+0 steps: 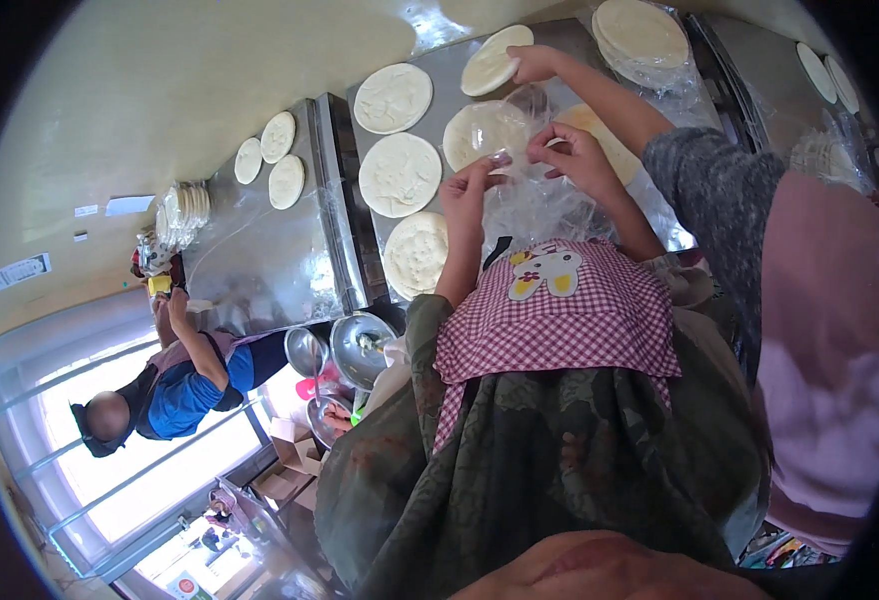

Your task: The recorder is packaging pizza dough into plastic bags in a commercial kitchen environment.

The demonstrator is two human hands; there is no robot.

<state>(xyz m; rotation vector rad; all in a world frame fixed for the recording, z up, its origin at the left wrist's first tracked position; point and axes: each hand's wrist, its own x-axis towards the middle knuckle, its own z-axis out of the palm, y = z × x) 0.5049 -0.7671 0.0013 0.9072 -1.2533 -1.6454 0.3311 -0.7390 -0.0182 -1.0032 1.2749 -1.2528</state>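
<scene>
My left hand [472,192] and my right hand [575,160] are raised over the metal table in front of me. Both pinch the edge of a clear plastic bag [538,208], which hangs crumpled toward my checked apron. Just beyond my fingers, a round pale dough base [480,130] lies partly under clear film. Another round base [605,140] shows behind my right hand, partly covered by it. To the right, a co-worker's hand [535,63] reaches in and grips the rim of a dough base [495,62] at the far edge.
Several dough bases [400,175] lie along the table's left side. A bagged stack of bases [642,40] stands at the far right. Metal bowls [360,350] sit at lower left. Another person [185,385] works at a steel table [250,240] on the left.
</scene>
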